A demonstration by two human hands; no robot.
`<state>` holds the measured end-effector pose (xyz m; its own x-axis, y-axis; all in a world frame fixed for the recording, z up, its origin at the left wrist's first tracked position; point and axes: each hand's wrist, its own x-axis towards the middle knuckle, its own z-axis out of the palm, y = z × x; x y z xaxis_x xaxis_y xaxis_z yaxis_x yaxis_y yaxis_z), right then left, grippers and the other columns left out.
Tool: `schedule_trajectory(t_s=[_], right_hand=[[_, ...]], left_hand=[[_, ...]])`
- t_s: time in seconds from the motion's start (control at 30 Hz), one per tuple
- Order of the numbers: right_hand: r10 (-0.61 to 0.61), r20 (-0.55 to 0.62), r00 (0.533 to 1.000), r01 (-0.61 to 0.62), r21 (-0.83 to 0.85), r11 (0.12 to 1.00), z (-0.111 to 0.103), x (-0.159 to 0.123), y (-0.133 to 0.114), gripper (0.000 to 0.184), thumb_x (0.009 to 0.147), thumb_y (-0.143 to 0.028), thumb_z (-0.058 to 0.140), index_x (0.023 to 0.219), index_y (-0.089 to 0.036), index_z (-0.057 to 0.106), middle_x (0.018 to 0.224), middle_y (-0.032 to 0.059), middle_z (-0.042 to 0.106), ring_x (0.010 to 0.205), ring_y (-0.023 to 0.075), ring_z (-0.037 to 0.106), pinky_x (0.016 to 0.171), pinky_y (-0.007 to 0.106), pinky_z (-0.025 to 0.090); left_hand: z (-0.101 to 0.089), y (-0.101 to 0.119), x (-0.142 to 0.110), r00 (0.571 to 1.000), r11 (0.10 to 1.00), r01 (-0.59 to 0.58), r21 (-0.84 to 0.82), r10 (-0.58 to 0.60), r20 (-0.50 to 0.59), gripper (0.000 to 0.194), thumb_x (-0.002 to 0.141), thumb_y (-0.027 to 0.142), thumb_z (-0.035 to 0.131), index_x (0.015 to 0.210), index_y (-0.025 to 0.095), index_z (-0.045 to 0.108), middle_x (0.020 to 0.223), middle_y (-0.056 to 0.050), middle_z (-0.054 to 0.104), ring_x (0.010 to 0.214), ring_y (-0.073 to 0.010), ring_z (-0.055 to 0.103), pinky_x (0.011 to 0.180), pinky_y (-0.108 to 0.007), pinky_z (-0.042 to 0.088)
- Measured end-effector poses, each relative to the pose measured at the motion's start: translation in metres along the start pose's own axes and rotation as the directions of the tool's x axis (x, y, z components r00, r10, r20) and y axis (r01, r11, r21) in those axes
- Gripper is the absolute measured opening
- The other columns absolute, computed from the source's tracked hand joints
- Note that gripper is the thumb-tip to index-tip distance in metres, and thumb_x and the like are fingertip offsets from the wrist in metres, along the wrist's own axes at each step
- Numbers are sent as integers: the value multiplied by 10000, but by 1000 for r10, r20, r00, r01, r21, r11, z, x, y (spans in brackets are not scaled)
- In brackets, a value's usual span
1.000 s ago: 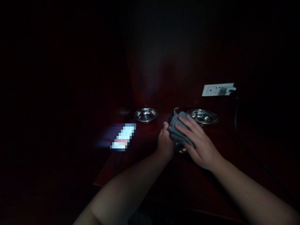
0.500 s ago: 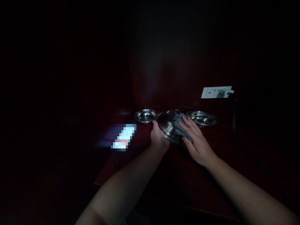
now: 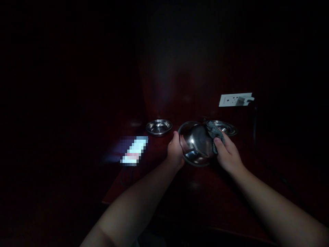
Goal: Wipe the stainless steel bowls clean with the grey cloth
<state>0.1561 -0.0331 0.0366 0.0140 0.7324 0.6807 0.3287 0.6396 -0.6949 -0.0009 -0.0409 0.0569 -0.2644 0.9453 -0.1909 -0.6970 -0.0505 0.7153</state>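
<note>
The cloth [image 3: 212, 128] has moved to the right edge of the steel bowl [image 3: 195, 141]; work apparently centres there. My right hand [image 3: 229, 155] pinches cloth; my left hand [image 3: 176, 151] grips the opposite rim, above the table [image 3: 195, 200].

Left hand [image 3: 175, 151] gripping steel bowl [image 3: 196, 142], right hand [image 3: 230, 155] clutching cloth [image 3: 211, 128] — against it

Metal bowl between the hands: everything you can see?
The metal bowl is round, shiny and steel-looking, with a thin rim. It seems tilted over the dark red table; whether inside or outside faces us is unclear. The left hand holds its left edge; at its right edge is the grey cloth in the right hand.
</note>
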Motion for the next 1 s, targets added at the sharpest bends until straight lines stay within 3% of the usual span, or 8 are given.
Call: schedule_trajectory(t_s=[0.1,0.2,0.33,0.57,0.67,0.83,1.0], right_hand=[[93,-28,995,-93,20,995,0,1,2,425,871,-441,409,1213,-218,524,1208,81,579,1101,259,541,949,461,413],[124,-55,991,-122,28,992,1,2,1,401,867,-443,419,1157,-201,554,1103,75,628,1015,251,577,904,434,439],[104,-74,992,-103,26,994,1,1,1,386,872,-430,418,1141,-186,549,1052,71,638,974,232,582,886,410,438],[11,-50,999,-13,-51,999,-2,1,-2,387,883,-397,409,1196,-193,511,1138,80,591,1042,227,540,942,412,385],[37,-40,999,-38,-27,999,-2,0,-3,371,881,-410,409,1158,-191,524,1085,73,601,989,219,554,907,399,406],[91,-50,995,-90,18,996,-1,-1,-5,342,881,-435,397,1025,-174,564,928,55,618,843,196,573,795,357,454],[82,-50,995,-81,14,997,-1,-1,-8,338,883,-424,403,1041,-172,563,947,58,628,871,198,577,808,347,451]], left_hand=[[-1,-1,-5,999,992,-46,114,43,27,361,737,482,587,707,125,623,615,-19,612,537,-103,560,573,-238,453],[-3,-3,-7,992,975,-105,198,89,87,389,737,516,564,692,135,624,627,-19,629,561,-109,569,579,-237,442],[-5,-5,-9,979,952,-160,261,120,164,449,733,575,522,697,139,619,639,-18,630,584,-115,564,600,-245,436],[-4,-1,-17,944,891,-267,367,164,287,492,789,600,402,690,150,575,630,-5,579,595,-113,529,589,-242,418],[-7,-2,-23,903,805,-358,474,170,394,500,832,571,331,637,153,523,581,3,527,540,-101,474,521,-229,374],[-15,-7,-29,768,678,-544,495,165,619,479,872,518,276,726,146,539,678,-19,555,607,-111,495,569,-239,392],[-18,-6,-29,721,604,-614,509,166,672,477,890,489,249,784,144,561,695,-29,575,640,-120,518,590,-244,403]])
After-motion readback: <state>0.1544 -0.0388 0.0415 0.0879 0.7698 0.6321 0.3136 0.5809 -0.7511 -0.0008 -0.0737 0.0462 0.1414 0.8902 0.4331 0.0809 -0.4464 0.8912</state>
